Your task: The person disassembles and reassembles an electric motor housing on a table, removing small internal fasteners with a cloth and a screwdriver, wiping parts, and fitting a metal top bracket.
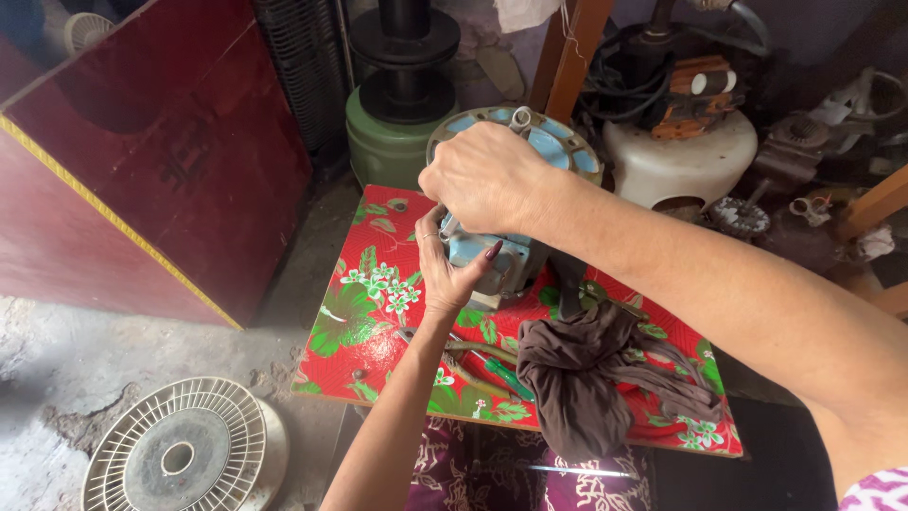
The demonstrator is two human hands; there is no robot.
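No packages, labels, signs or screens can be made out in this view. The one marking of that kind is a faint dark stamp on the slanted face of the dark red wooden box at far left, which is edged with a yellow strip; the stamp is blurred and its shape cannot be told.
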